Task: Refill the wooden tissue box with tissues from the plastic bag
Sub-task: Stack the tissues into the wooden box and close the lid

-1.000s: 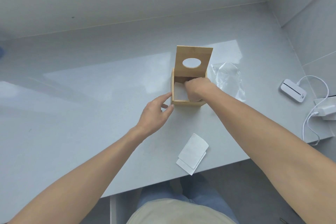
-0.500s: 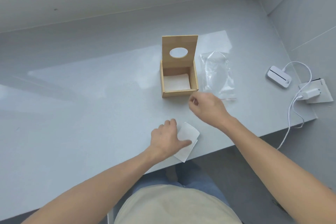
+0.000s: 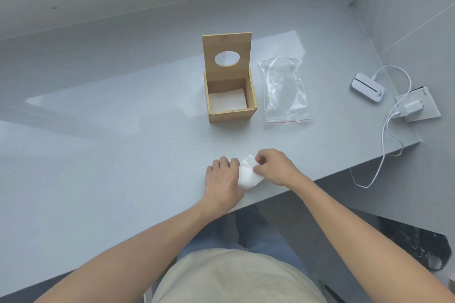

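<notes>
The wooden tissue box [image 3: 231,112] stands on the grey table with its lid [image 3: 227,45] hinged upright, an oval hole in it. White tissues [image 3: 227,99] lie flat inside the box. Right of the box lies the clear plastic bag [image 3: 285,91], flat with a red zip line. Near the table's front edge a small stack of white tissues [image 3: 248,176] lies between my hands. My left hand [image 3: 222,178] rests flat on the stack's left side. My right hand [image 3: 272,167] pinches the top tissue's upper corner and lifts it.
A white device [image 3: 368,87] with a cable [image 3: 386,130] and a plugged charger [image 3: 410,106] sit at the table's right end. The table's front edge [image 3: 320,177] runs just below my hands. A wall rises behind the table.
My right hand left the box and came back to the front edge, taking hold of the top tissue. My left hand left the box and now rests on the stack.
</notes>
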